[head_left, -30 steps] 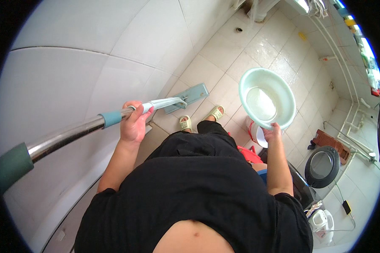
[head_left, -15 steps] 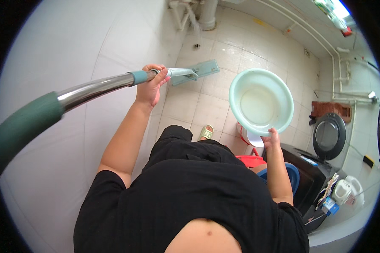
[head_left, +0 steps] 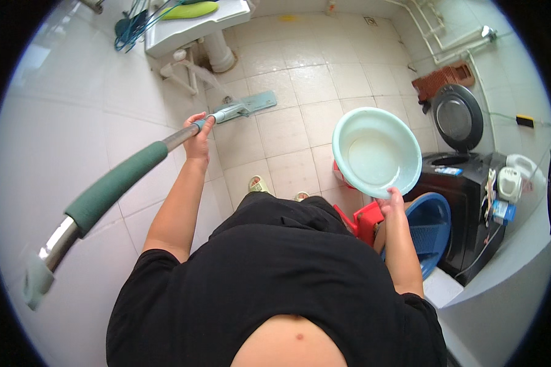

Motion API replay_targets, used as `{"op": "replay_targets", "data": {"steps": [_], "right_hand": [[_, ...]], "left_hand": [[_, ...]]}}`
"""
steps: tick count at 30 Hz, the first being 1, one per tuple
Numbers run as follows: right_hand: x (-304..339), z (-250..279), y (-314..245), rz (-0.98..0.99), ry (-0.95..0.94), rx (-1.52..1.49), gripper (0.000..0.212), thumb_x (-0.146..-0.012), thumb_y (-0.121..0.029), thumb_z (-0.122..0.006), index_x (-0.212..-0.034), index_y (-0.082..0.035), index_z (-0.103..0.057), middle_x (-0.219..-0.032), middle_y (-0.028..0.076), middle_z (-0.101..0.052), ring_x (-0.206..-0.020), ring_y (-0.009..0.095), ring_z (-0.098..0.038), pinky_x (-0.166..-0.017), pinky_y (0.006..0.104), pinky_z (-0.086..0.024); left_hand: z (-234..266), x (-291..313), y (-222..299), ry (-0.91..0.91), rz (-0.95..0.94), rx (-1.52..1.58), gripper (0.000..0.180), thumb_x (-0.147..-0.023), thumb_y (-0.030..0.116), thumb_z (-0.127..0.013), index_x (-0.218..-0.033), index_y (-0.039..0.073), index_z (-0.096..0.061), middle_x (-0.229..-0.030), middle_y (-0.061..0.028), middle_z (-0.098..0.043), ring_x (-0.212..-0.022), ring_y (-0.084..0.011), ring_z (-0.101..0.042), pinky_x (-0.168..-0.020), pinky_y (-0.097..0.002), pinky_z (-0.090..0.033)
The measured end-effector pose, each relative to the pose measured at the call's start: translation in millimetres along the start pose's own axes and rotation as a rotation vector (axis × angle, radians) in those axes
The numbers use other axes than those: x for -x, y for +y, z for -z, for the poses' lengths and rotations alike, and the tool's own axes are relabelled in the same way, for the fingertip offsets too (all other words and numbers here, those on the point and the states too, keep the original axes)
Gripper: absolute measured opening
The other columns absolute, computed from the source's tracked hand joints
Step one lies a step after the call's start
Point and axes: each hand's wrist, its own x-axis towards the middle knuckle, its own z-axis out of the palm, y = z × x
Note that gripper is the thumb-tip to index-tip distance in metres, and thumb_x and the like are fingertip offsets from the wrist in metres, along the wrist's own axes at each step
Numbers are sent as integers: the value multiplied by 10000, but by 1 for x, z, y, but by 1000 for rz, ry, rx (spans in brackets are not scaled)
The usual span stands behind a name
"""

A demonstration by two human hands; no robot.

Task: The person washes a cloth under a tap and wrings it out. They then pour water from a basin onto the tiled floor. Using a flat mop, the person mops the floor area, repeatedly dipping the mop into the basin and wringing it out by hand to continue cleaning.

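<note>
The flat mop point(head_left: 116, 183) spans the left half of the frame. Its long axis runs obliquely from the handle end at lower left to the flat mop head point(head_left: 258, 101) at upper centre. The left hand point(head_left: 197, 142) is wrapped around the pole between the green sleeve and the mop head, so the head lies up and to the right of this grip, at close range. Contact between the mop head and the floor point(head_left: 288, 131) cannot be confirmed.

The pale green basin point(head_left: 367, 153) is right of centre, lower than the mop head and apart from it. The right hand point(head_left: 393, 202) pinches the rim at its lower edge; the basin extends upward in the frame from that grip, hollow side toward the camera. The left hand is the nearer one to the mop head (the right is well apart from it).

Outward, the white sink point(head_left: 193, 27) is at upper left. The blue tub point(head_left: 427, 244) and the black washing machine point(head_left: 456, 199) are at lower right.
</note>
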Motion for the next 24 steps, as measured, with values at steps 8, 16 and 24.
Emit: {"op": "replay_targets", "data": {"steps": [8,16,24], "right_hand": [[5,5,-24,-201,129,-192,583,-754,-218,-450,-1214,69,-238,-1149,295,-410,-929,437,-514,-740,457,-495],[-91,13,-21,-229,232,-293,602,-788,-311,-497,-1223,14,-236,-1097,301,-439,-838,409,-550,-691,440,-502],[-147,50,26,-422,169,-409,559,-843,-329,-450,-1274,-57,-220,-1262,219,-315,-1095,412,-394,-802,494,-442]], "left_hand": [[-44,-50,2,-137,65,-6,195,-741,176,-660,-834,48,-546,-863,-44,-554,-842,-128,-489,-784,-255,-369],[-101,-59,18,-228,182,-217,235,-714,141,-669,-893,45,-551,-870,-45,-531,-887,-148,-475,-830,-277,-340],[-155,-57,42,-166,334,-396,259,-715,170,-664,-940,106,-553,-925,-27,-510,-892,-141,-443,-804,-282,-333]]}}
